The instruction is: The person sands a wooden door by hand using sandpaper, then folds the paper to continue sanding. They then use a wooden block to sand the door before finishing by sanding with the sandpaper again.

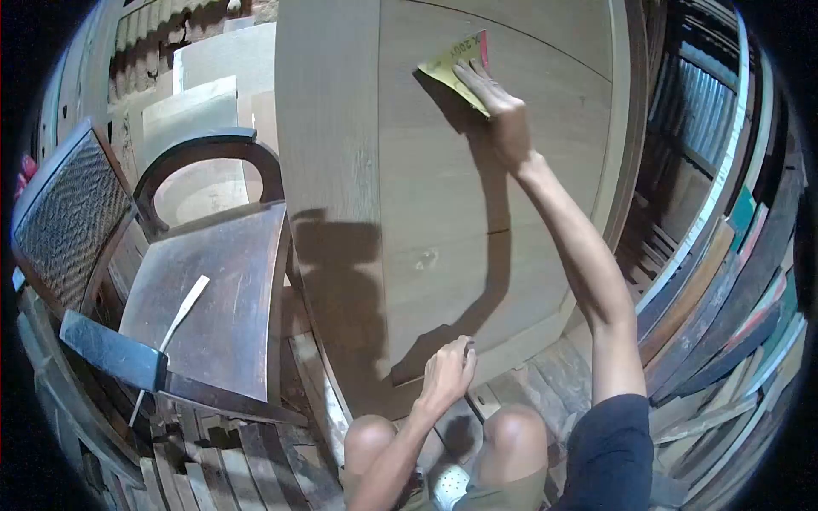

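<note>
A large pale wooden panel [554, 179] with a framed edge stands upright in front of me. High on its face, my right hand [503, 111] presses a yellow sheet of sandpaper [445, 71] with printed lettering on its back. The fingers lie over the sheet, and one corner shows a pink edge. My left hand [448, 373] is closed in front of the panel's lower part, above my knees. A small dark bit shows at its fingertips, and I cannot tell what it is.
A dark wooden armchair [204, 289] with a woven back stands at the left, a pale strip [183, 313] lying across it. Boards [724, 298] lean in a stack along the right. Wooden planks [230, 477] cover the floor.
</note>
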Demonstrator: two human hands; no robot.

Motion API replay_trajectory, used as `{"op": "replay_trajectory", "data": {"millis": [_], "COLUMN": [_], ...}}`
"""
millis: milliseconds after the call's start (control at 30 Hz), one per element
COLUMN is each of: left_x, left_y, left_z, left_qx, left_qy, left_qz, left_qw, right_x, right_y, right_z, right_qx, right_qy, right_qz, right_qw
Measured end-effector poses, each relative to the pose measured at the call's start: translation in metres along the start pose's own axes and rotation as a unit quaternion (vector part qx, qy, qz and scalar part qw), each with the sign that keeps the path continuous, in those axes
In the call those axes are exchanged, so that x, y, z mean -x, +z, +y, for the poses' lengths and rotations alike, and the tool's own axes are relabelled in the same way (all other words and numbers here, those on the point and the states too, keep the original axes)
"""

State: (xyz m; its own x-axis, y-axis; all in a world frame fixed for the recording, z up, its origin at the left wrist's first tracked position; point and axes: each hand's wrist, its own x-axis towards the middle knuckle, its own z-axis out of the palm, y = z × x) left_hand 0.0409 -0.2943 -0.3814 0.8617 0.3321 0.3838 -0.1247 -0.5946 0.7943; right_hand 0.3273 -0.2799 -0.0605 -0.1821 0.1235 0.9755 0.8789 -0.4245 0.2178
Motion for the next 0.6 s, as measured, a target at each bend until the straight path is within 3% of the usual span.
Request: {"op": "replay_trajectory", "data": {"millis": [67, 133, 167, 200, 233, 300, 400, 433, 500, 533, 567, 600], "left_x": [0.002, 0.002, 0.002, 0.002, 0.000, -0.005, 0.004, 0.002, -0.002, -0.002, -0.005, -0.007], "left_y": [0.001, -0.004, -0.003, -0.001, 0.001, 0.006, 0.000, 0.000, 0.000, 0.000, 0.000, 0.008], "left_z": [0.001, 0.009, 0.006, 0.005, 0.002, 0.001, 0.001, 0.004, 0.002, -0.002, 0.000, -0.009], "left_qx": [-0.016, -0.007, -0.005, -0.001, 0.012, -0.003, -0.028, -0.027, -0.011, -0.002, -0.031, -0.054], "left_qy": [-0.011, -0.012, -0.003, 0.005, 0.016, 0.001, -0.008, -0.011, -0.010, -0.010, 0.004, 0.006], "left_qz": [-0.009, -0.017, -0.016, -0.016, -0.003, -0.015, -0.031, -0.034, -0.036, -0.037, -0.031, -0.023], "left_qw": [1.000, 1.000, 1.000, 1.000, 1.000, 1.000, 0.999, 0.999, 0.999, 0.999, 0.999, 0.998], "right_x": [0.009, -0.008, -0.011, -0.011, -0.003, 0.007, 0.010, 0.040, -0.006, -0.024, -0.026, -0.030], "right_y": [-0.009, -0.023, -0.022, -0.026, -0.006, -0.001, -0.046, -0.011, -0.024, -0.020, -0.005, 0.008], "right_z": [0.029, 0.020, 0.005, -0.014, -0.027, -0.020, 0.044, 0.132, 0.066, 0.028, 0.016, 0.005], "right_qx": [-0.003, 0.003, 0.079, 0.026, 0.012, 0.000, -0.014, 0.040, 0.059, 0.068, -0.054, 0.114], "right_qy": [0.039, 0.307, 0.279, 0.247, 0.085, 0.015, 0.288, 0.299, 0.256, 0.233, 0.190, -0.003], "right_qz": [0.002, -0.011, -0.035, -0.093, -0.007, 0.068, 0.021, 0.014, -0.002, -0.011, -0.065, -0.203], "right_qw": [0.999, 0.952, 0.956, 0.964, 0.996, 0.998, 0.957, 0.953, 0.965, 0.970, 0.978, 0.972]}}
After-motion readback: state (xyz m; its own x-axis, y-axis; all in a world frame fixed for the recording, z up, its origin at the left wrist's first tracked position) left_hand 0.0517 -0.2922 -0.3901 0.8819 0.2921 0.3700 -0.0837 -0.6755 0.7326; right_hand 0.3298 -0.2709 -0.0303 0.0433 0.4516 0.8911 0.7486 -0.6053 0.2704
